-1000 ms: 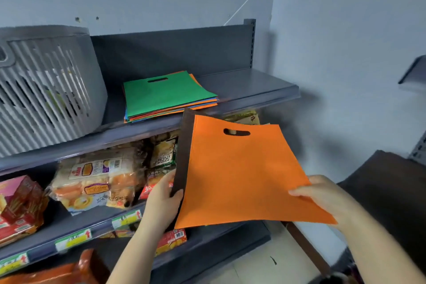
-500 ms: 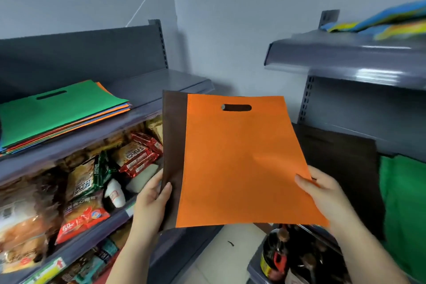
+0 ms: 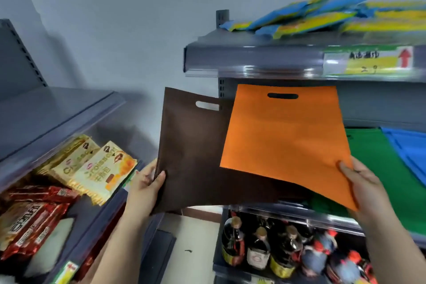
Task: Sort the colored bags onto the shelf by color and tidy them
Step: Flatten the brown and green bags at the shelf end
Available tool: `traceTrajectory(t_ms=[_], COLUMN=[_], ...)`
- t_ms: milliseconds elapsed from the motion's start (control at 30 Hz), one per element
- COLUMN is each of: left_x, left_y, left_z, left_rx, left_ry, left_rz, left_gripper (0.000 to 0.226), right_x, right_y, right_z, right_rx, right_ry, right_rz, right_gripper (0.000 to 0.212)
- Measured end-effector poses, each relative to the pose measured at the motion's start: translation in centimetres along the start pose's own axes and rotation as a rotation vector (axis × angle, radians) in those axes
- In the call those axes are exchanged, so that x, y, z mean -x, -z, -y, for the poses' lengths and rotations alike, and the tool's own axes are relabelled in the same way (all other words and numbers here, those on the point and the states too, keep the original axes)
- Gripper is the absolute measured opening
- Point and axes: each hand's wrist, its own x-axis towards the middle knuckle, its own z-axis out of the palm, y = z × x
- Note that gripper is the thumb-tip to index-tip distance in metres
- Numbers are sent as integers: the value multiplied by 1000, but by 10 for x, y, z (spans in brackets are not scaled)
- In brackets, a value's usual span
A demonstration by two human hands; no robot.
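Brown bag (image 3: 196, 157): near left, pinched at its lower left corner by the left hand (image 3: 145, 188).
Orange bag (image 3: 285, 136): right, overlapping the brown one, right hand (image 3: 364, 189) gripping its lower right corner.
Green bag (image 3: 380, 163): flat on the right shelf (image 3: 322, 217) behind.
Blue bag (image 3: 408, 150): far right, beside green.

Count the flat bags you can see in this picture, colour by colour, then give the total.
Brown bag, in the left hand: 1
Orange bag, in the right hand: 1
Green, lying on the shelf: 1 bag or stack; layers cannot be told
Blue, on the same shelf: 1 bag or stack
Total: 4 colours
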Motion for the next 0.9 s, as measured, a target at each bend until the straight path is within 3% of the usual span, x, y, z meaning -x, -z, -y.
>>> traceTrajectory(t_ms=[200,367,500,633,767,867,900], left_x=[-43,-68,-69,-54,-16,24,36], left_y=[-29,-59,-77,-96,-141,-192,-210], left_z=[7,11,13,-2,-20,-36,-41], left_rx=[-25,-119,-399,-732,-385,-49,19], left_ry=[108,142,97,-126,-90,80,158], left_rz=[145,181,173,94,154,344,412], left_gripper=[35,37,35,53,35,28,28], right_x=[19,33,41,42,49,59,62], right_y=[22,40,54,71,97,125,136], right_z=[3,1,-3,2,16,29,34], right_rx=[-68,-108,-63,-76,-58,-37,-18], right_ry=[90,135,146,130,120,126,131], right_rz=[-162,-228,-271,-260,-205,-147,-141], right_gripper=[20,26,25,25,24,21,29])
